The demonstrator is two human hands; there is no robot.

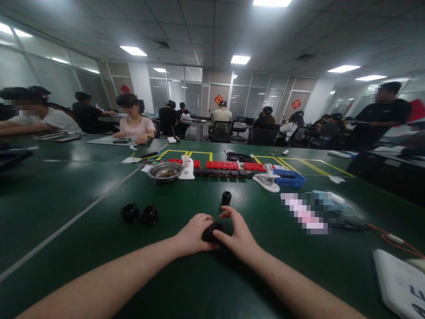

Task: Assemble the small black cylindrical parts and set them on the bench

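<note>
On the green table in front of me, my left hand [195, 235] is closed around a dark, round black part [210, 235]. Its exact kind I cannot make out. My right hand [237, 235] is at the part's right side; the thumb touches it, while the index finger is raised and apart from it. Just beyond the right fingertips stands a small black knob-shaped piece [226, 197]. Off to the left, two glossy black ring-like parts, a left ring [129, 213] and a right ring [149, 215], lie side by side.
A metal bowl [165, 171] holds small brass-coloured pieces. Beside it are a white clip stand [187, 168], red strips [222, 165], another white clip [268, 179] and a blue tray [289, 178]. A white device [400, 283] lies at right. Several people sit beyond.
</note>
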